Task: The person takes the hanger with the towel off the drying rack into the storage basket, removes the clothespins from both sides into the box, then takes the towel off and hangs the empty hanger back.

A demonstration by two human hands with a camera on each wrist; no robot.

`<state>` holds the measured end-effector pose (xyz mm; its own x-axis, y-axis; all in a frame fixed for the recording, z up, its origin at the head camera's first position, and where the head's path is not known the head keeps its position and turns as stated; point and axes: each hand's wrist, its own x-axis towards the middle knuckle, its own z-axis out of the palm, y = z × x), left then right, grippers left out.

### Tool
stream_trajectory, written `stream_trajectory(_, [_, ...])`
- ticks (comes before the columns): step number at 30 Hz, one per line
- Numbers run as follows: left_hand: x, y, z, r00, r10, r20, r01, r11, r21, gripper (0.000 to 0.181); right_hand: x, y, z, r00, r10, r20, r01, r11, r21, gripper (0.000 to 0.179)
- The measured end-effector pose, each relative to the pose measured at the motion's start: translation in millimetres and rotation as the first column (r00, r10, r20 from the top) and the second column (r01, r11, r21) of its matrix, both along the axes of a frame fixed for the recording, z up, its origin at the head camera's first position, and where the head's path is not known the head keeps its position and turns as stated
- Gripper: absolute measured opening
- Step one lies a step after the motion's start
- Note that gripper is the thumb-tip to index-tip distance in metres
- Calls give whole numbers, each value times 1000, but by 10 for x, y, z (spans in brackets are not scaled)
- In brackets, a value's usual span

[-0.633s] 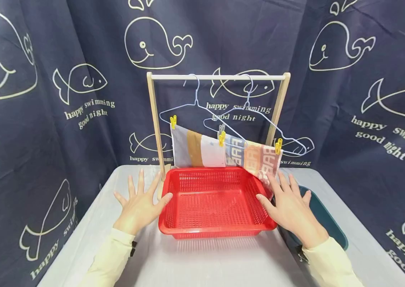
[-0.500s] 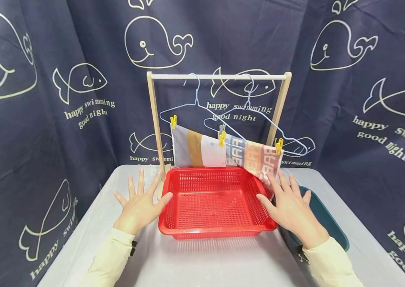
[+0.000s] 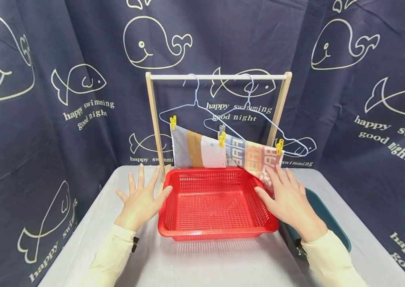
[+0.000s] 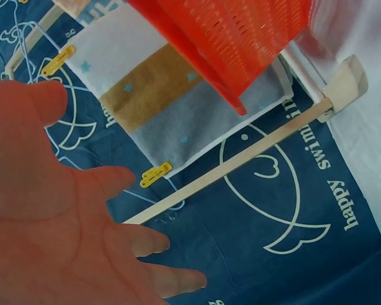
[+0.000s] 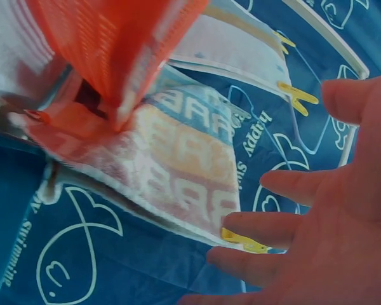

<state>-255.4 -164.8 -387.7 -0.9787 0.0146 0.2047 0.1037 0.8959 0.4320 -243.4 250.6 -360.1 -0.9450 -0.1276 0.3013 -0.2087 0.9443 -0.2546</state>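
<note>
Between the two hands on the table stands a red plastic basket (image 3: pixel 216 235), with nothing lying in it. My left hand (image 3: pixel 143 205) is spread at the basket's left side, its thumb by the rim. On the right, my right hand (image 3: pixel 288 199) is spread with its thumb near the right rim; I cannot tell whether either thumb touches. Behind the basket, a grey, brown and white towel (image 3: pixel 195 149) hangs from a blue hanger (image 3: pixel 179 107) by yellow clothespins (image 3: pixel 173 122). A second towel, patterned with letters (image 3: pixel 254 157), hangs from another hanger (image 3: pixel 267 119).
Both hangers hook over the white bar (image 3: pixel 220 77) of a wooden rack standing behind the basket. A dark teal tray (image 3: pixel 327 217) lies on the right, partly hidden by the right arm. A dark blue curtain (image 3: pixel 91 40) with fish and whales surrounds the table.
Both hands shift slightly, the right one a little up and left, fingers still spread. The basket, towels and rack stay in place, while the head view moves a little.
</note>
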Motion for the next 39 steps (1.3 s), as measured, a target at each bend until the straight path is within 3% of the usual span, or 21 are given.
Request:
stream_trajectory(5, [-75,49,94,999,30,-14,-29,999,37,86,-103,-45,106,995,51,-80,-52,999,-14,84])
stream_trajectory(16, [-227,140,274,993,86,-87,-73,987,144,91,-337,-205,352,977,124,-174,-140,986,-85,77])
stream_trajectory(24, [-382,154,379,981,114,-157,-76,970,230,92,-527,-329,448,985,103,-141,-124,981,-148,77])
stream_trajectory(32, [-542,190,431,973,165,-161,-102,935,340,90,-704,-438,608,982,71,-176,-112,966,-234,70])
stream_trajectory(39, [-682,220,524,961,211,-181,-122,906,405,88,-875,-561,775,959,81,-272,-151,957,-246,61])
